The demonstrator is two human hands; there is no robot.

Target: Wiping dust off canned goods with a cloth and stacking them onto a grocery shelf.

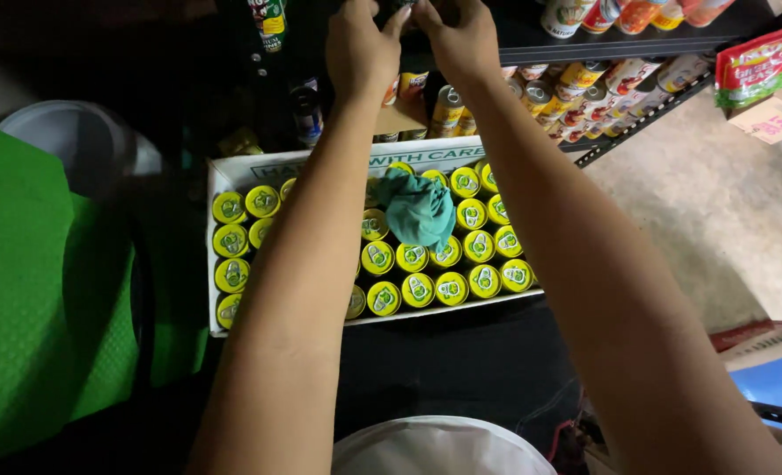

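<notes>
- Hands are raised to a dark shelf (584, 44): the left hand (360, 48) and right hand (461, 40) are held close together at its edge.
- What is gripped there is cut off by the frame; the grip cannot be told.
- Below the arms, a white carton (232, 171) of yellow-green cans (417, 288) is seen, with a teal cloth (419, 209) lying on the cans.
</notes>
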